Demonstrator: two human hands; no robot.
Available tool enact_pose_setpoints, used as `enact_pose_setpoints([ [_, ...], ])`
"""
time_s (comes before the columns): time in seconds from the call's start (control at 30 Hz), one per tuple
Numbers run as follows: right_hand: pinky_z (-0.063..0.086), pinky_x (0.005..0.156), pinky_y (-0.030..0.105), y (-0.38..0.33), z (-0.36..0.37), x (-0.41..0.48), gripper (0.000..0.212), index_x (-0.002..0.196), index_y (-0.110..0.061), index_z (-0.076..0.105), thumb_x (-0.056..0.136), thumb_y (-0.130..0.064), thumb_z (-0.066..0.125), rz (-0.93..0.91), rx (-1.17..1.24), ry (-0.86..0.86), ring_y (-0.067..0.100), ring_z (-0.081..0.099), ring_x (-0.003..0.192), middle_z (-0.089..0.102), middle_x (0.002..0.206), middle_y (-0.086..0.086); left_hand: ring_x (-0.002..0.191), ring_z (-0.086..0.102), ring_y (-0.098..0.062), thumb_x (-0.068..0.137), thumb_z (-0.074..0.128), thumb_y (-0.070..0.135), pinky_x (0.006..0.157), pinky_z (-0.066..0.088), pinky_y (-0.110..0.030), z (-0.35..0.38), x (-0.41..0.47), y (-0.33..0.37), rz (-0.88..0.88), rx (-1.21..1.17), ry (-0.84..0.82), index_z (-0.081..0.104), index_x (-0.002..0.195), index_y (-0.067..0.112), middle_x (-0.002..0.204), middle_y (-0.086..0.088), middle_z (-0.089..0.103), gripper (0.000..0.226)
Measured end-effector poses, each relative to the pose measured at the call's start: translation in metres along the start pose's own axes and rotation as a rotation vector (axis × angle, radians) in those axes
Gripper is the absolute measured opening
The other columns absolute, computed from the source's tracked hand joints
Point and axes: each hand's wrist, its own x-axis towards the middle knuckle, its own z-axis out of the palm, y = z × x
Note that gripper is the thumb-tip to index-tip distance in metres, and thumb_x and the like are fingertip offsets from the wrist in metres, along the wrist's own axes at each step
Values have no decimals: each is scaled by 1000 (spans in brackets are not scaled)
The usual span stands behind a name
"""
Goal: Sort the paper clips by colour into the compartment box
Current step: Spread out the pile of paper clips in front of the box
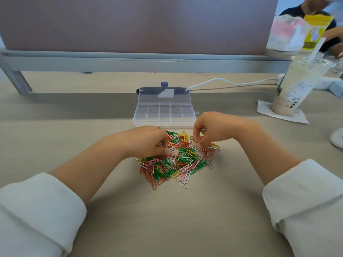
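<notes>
The pale wooden desk ran wide in front of the person, closed off at the back by a brownish partition screen, so there was free surface to either side of the work and toward the near edge. Off to the right stood a tall plastic cup of milk tea on a napkin, well apart from the hands but worth minding on any wide sweep. The clear compartment box sat just beyond the clips with its lid thrown back, and I could make out no clips in its cells. The pile of paper clips, green, red, pink, yellow, white and silver, lay heaped and interlocked just in front of the box. They looked light, stiff and slippery, apt to hook one another, so I judged each best pinched by one loop end and lifted clear. The left hand lay knuckles-up on the pile's left side, fingers curled down among the clips; whether it gripped one I could not tell. The right hand hung over the right side, thumb and fingers drawn together, and a silver clip poked out from its curled fingers.
</notes>
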Motion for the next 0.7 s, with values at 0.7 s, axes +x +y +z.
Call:
enact_pose_setpoints([
  [0.7,34,54,24,-5,13,8,19,88,-4,68,84,-21,60,51,-33,-51,18,46,70,54,76,4,58,36,-13,94,40,21,54,31,-28,2,0,0,8,-179,260,38,74,17,67,2,46,21],
])
